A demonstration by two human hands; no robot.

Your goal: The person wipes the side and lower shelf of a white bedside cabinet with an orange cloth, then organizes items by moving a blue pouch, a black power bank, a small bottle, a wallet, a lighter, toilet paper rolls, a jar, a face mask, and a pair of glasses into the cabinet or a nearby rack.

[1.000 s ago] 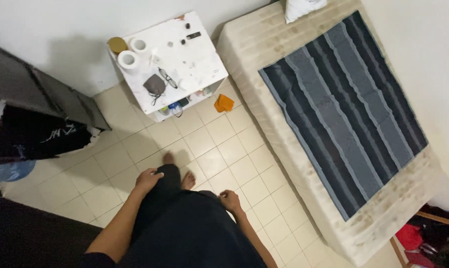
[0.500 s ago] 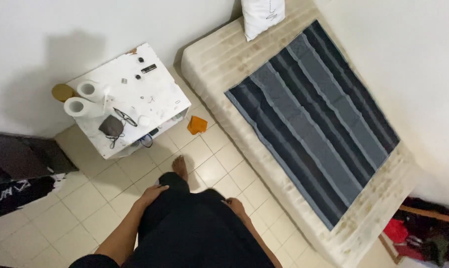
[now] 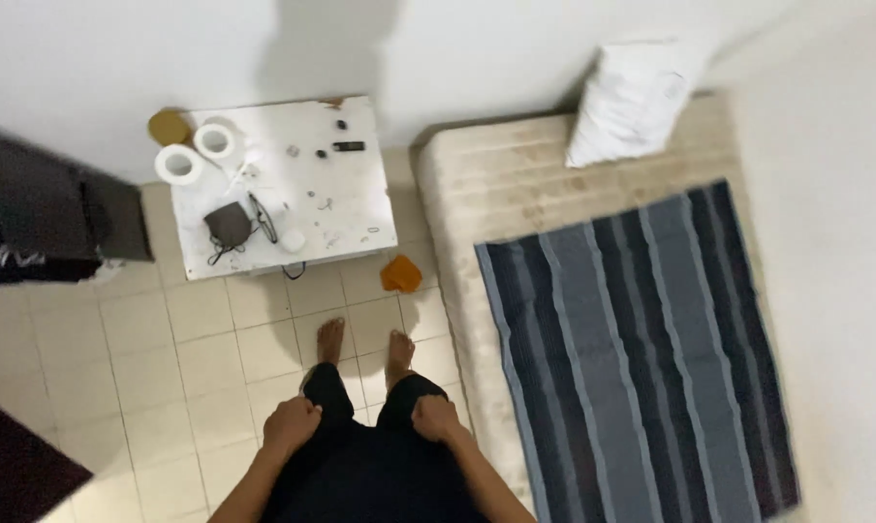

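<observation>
My left hand [image 3: 291, 423] and right hand [image 3: 435, 418] rest loosely closed on my black trousers [image 3: 360, 465], each grip holding nothing. The trousers are plain, dark, legs running straight toward the white counter [image 3: 356, 208]. My 2 bare feet stand just short of it.

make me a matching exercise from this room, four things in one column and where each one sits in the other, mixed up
Things:
1. pillow
2. orange cloth
3. glasses
4. striped blanket

Places:
A. on the white table
B. on the tiled floor between table and mattress
C. at the head of the mattress, by the wall
D. spread flat over the mattress

Pairs: 1-C, 2-B, 3-A, 4-D
</observation>
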